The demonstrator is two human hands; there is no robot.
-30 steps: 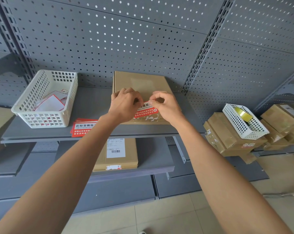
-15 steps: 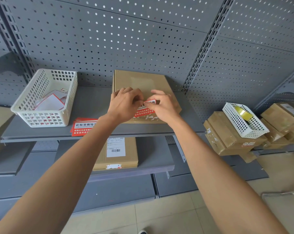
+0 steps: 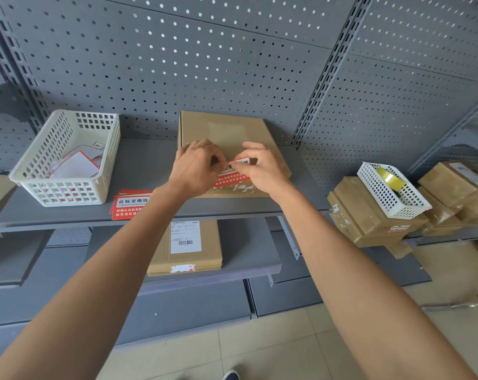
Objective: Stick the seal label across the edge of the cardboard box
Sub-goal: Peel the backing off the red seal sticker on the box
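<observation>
A flat brown cardboard box (image 3: 224, 130) lies on the grey upper shelf (image 3: 147, 163), against the pegboard. A red and white seal label (image 3: 232, 175) is held just above the box's near part, between my two hands. My left hand (image 3: 196, 168) pinches the label's left end. My right hand (image 3: 262, 168) pinches its upper right corner with thumb and forefinger. Much of the label is hidden by my fingers. White torn sticker remains show on the box's front edge (image 3: 238, 187).
A white basket (image 3: 65, 157) with label backings stands at the shelf's left. A stack of red seal labels (image 3: 129, 204) lies near the front edge. Another box (image 3: 185, 245) sits on the lower shelf. Right: stacked boxes (image 3: 369, 218) and a basket (image 3: 391, 190) holding tape.
Both hands have moved the label slightly farther back over the box. My right fingers now pinch its upper right corner; the label's white top strip shows more.
</observation>
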